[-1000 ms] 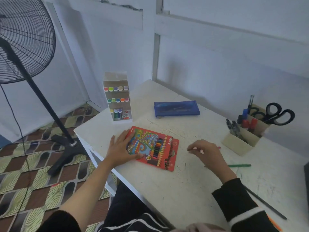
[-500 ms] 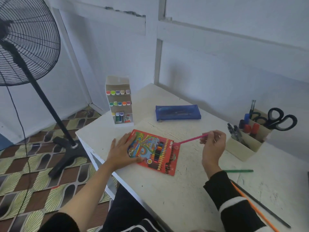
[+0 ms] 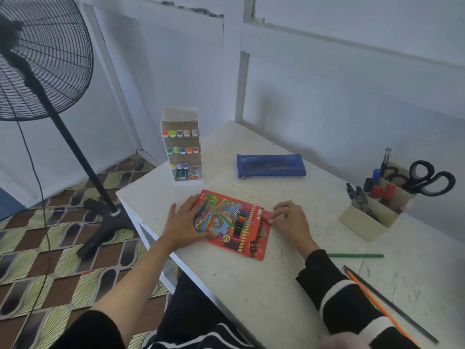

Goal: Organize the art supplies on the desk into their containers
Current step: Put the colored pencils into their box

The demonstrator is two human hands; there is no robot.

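Red cardboard box of coloured pencils [image 3: 234, 222] lies flat near the front edge of the white counter [image 3: 251, 285]. Your left hand [image 3: 186, 220] presses on it with straight fingers, I'd guess so it won't slide. Your right hand [image 3: 289, 219] sits at the box's open end, fingers curled. Can't tell if they're pinching a pencil or the flap. Green pencil [image 3: 356, 255], orange pencil [image 3: 377, 303] and black pencil [image 3: 402, 314] lie loose to your right.
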